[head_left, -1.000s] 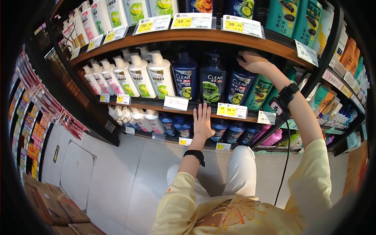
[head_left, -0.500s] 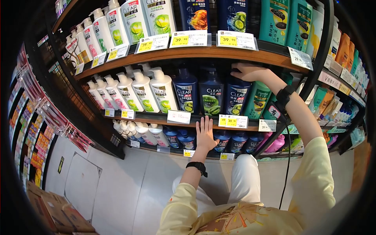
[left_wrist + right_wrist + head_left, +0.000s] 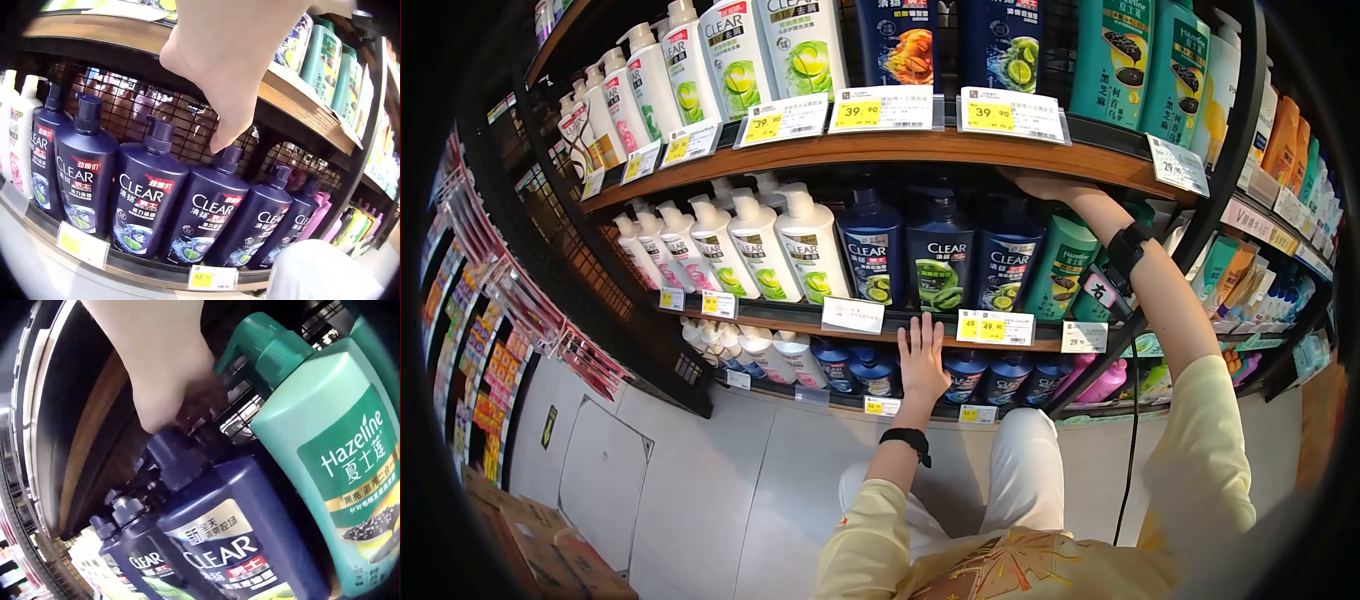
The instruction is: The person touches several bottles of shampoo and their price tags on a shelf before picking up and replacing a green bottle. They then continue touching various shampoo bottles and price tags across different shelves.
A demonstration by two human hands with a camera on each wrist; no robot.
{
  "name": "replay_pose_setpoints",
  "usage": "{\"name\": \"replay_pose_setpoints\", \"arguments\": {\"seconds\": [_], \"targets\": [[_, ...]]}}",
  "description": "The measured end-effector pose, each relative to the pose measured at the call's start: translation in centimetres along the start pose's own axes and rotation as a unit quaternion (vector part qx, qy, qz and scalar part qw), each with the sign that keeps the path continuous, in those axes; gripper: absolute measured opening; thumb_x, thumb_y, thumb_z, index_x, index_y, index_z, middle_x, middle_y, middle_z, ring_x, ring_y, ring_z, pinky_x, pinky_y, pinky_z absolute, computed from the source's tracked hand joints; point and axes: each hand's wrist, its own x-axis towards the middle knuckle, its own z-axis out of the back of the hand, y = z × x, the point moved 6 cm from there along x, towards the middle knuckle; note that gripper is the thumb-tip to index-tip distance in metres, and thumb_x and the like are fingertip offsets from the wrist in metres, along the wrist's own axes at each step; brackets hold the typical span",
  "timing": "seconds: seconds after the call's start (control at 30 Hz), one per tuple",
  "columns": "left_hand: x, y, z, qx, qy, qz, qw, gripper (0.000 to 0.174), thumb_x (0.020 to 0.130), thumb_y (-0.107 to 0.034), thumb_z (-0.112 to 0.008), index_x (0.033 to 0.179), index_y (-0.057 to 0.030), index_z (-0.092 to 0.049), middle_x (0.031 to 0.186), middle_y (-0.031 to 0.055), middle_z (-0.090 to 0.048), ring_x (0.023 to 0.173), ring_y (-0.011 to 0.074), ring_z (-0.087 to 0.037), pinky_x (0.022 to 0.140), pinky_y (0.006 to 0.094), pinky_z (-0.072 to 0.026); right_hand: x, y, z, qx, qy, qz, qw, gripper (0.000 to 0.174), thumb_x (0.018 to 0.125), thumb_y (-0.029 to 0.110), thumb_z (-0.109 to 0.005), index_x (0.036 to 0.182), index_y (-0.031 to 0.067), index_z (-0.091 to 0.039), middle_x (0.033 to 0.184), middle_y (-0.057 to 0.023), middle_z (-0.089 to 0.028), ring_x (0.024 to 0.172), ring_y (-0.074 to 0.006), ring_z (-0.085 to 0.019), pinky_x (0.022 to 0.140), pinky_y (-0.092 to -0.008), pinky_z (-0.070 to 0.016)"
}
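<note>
In the head view my right hand (image 3: 1050,188) reaches under the upper shelf, above a dark blue CLEAR pump bottle (image 3: 1007,258); its fingers are mostly hidden there. The right wrist view shows the thumb side of the right hand (image 3: 164,369) right at the pump head (image 3: 172,453) of that bottle, with blurred fingers in shadow behind it. A green Hazeline pump bottle (image 3: 337,444) stands beside it. My left hand (image 3: 922,362) lies with straight fingers against the middle shelf's front edge, over the lower row of blue CLEAR bottles (image 3: 149,194).
White CLEAR pump bottles (image 3: 808,250) line the middle shelf at left. The upper shelf edge (image 3: 870,150) with price tags (image 3: 1013,113) overhangs the right forearm. A black cable (image 3: 1135,440) hangs from the right wrist. Cardboard boxes (image 3: 550,545) sit at lower left.
My right hand has gone from over the blue bottle's pump deeper beneath the upper shelf, so its fingers are now hidden. The left hand stays at the shelf edge. The head view has shifted slightly.
</note>
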Motion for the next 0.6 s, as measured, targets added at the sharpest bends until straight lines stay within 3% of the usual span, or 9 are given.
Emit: {"name": "replay_pose_setpoints", "arguments": {"seconds": [0.07, 0.13, 0.27, 0.3, 0.43, 0.53, 0.6], "targets": [[0.0, 0.0, -0.2, -0.004, -0.007, 0.002, 1.000, 0.092, 0.064, -0.040, -0.068, 0.140, -0.0059, -0.027, 0.148, 0.0179, -0.010, 0.137, 0.0347, -0.008, 0.110, 0.0529, -0.0045, 0.5, -0.7, -0.7, 0.017, 0.018, -0.017, 1.000, 0.053, 0.083, 0.043, -0.057, 0.122, 0.0086, -0.050, 0.125, -0.0146, -0.051, 0.116, -0.0268, -0.047, 0.100, -0.0373, -0.0359], [0.0, -0.1, -0.4, -0.005, -0.006, 0.005, 1.000, 0.091, 0.064, -0.039, -0.067, 0.140, -0.0062, -0.028, 0.148, 0.0175, -0.010, 0.136, 0.0345, -0.008, 0.110, 0.0533, -0.0043, 1.4, -5.4, -4.3, 0.075, -0.017, -0.014, 0.997, 0.057, 0.079, 0.044, -0.063, 0.122, 0.0095, -0.051, 0.125, -0.0134, -0.051, 0.116, -0.0249, -0.046, 0.100, -0.0369, -0.0353], [0.0, -0.2, -0.6, -0.002, 0.001, 0.009, 1.000, 0.088, 0.065, -0.037, -0.066, 0.139, -0.0069, -0.028, 0.148, 0.0167, -0.011, 0.136, 0.0341, -0.009, 0.110, 0.0537, -0.0031, 1.0, -4.9, -3.3, 0.088, 0.001, -0.054, 0.995, 0.063, 0.073, 0.045, -0.070, 0.122, 0.0102, -0.051, 0.124, -0.0129, -0.051, 0.117, -0.0236, -0.044, 0.101, -0.0369, -0.0339], [0.1, -0.2, -0.8, 0.002, 0.001, 0.012, 1.000, 0.086, 0.067, -0.036, -0.064, 0.140, -0.0071, -0.028, 0.148, 0.0166, -0.011, 0.136, 0.0342, -0.008, 0.110, 0.0536, -0.0018, 0.6, -4.0, -2.2, 0.047, -0.012, -0.053, 0.997, 0.067, 0.072, 0.054, -0.068, 0.121, 0.0112, -0.052, 0.124, -0.0108, -0.052, 0.115, -0.0231, -0.046, 0.099, -0.0351, -0.0359], [0.1, -0.4, -1.2, 0.030, -0.004, 0.019, 0.999, 0.084, 0.069, -0.037, -0.061, 0.140, -0.0074, -0.028, 0.148, 0.0162, -0.011, 0.136, 0.0343, -0.007, 0.110, 0.0534, -0.0011, 0.4, -3.9, -2.8, 0.075, 0.024, -0.095, 0.992, 0.060, 0.074, 0.050, -0.067, 0.118, 0.0115, -0.054, 0.118, -0.0105, -0.055, 0.110, -0.0224, -0.050, 0.096, -0.0337, -0.0385], [0.1, -0.4, -0.9, 0.053, 0.013, 0.022, 0.998, 0.082, 0.071, -0.039, -0.058, 0.141, -0.0090, -0.026, 0.148, 0.0161, -0.011, 0.136, 0.0343, -0.007, 0.110, 0.0532, -0.0007, 0.9, -2.6, -2.2, 0.075, 0.079, -0.101, 0.989, 0.061, 0.074, 0.045, -0.067, 0.120, 0.0083, -0.051, 0.124, -0.0155, -0.050, 0.117, -0.0287, -0.044, 0.100, -0.0389, -0.0337], [0.1, -0.4, -0.6, 0.051, 0.035, 0.023, 0.998, 0.082, 0.072, -0.039, -0.058, 0.141, -0.0098, -0.025, 0.149, 0.0163, -0.011, 0.137, 0.0344, -0.007, 0.110, 0.0531, -0.0005, 0.8, -2.2, -1.7, 0.084, 0.048, -0.073, 0.993, 0.058, 0.075, 0.044, -0.067, 0.119, 0.0092, -0.052, 0.122, -0.0140, -0.052, 0.114, -0.0270, -0.047, 0.099, -0.0381, -0.0353]]}}
